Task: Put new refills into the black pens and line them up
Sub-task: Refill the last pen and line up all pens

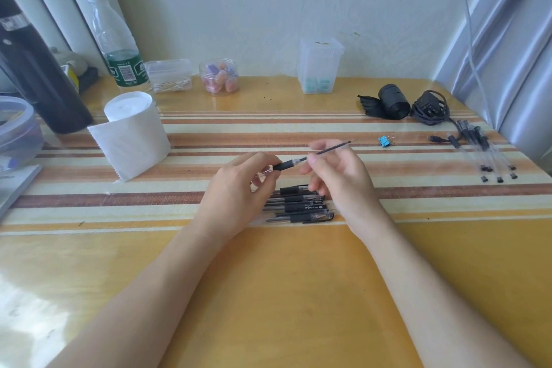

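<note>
Sticking halfway out of a clear black-gripped pen barrel, a thin dark refill was pinched in the right hand's grip; the left hand clasped the barrel, above the table's pen pile.

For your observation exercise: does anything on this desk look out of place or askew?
Little stands out. The pens under the hands lie heaped rather than lined up, and small crumbs dot the table near the candy jar.
</note>
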